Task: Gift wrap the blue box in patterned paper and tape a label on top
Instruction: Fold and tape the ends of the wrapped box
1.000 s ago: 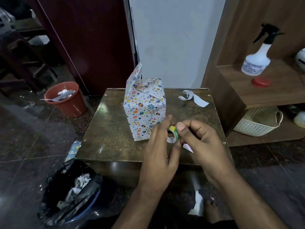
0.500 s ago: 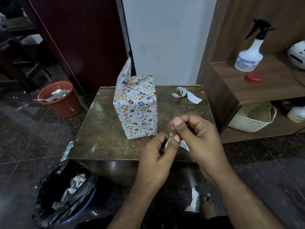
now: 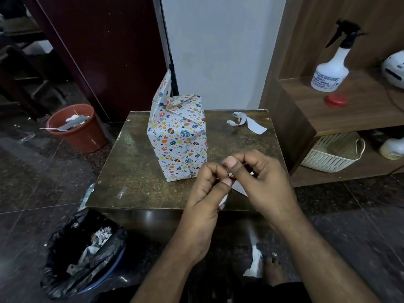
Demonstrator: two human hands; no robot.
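**Loose top flap and fiddly tape threaten a tidy finish**

The dark, worn square table (image 3: 140,162) carries the tall box wrapped in white paper patterned with coloured eggs and hearts (image 3: 178,138), upright near its middle. One top flap stands unfolded; left so, it may spring the other folds open. A curled white paper strip (image 3: 246,122) lies well apart at the far corner, easily brushed off. Just beside the box's base, the left hand (image 3: 205,193) and right hand (image 3: 262,180) meet with fingers curled, pinching something small between them, probably tape, which could stick to itself. What it is cannot be told.
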